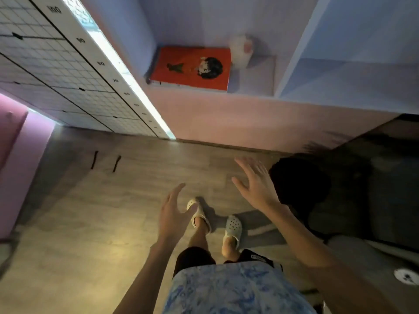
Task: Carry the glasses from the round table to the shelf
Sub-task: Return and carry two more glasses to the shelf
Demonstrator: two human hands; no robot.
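Our left hand [173,214] and right hand [256,184] both hang out in front of us with fingers spread and palms loose, grasping nothing at all. The left sits at about six o'clock in our view, over our pale clogs [232,227] on the wooden floor [79,211]; the right is higher, toward four o'clock, near the edge of a dark glossy surface [374,177] that fills the three o'clock side. We cannot tell whether that dark surface is the round table, since only part of it shows and its outline is cut off.

Up at twelve o'clock is the shelf [226,96], a pale lilac alcove. On it lies a red book [192,68], and just beside the book, toward one o'clock, stands a blurred whitish object [241,51] that may be a glass, though it is too soft to say for sure. No glasses are clearly visible anywhere else, neither in our hands nor on the dark surface.

We judge that we are between carries, walking empty-handed near the shelf. The next move, as we read it, calls for turning toward the table, finding a glass there, and closing a hand around it firmly before lifting
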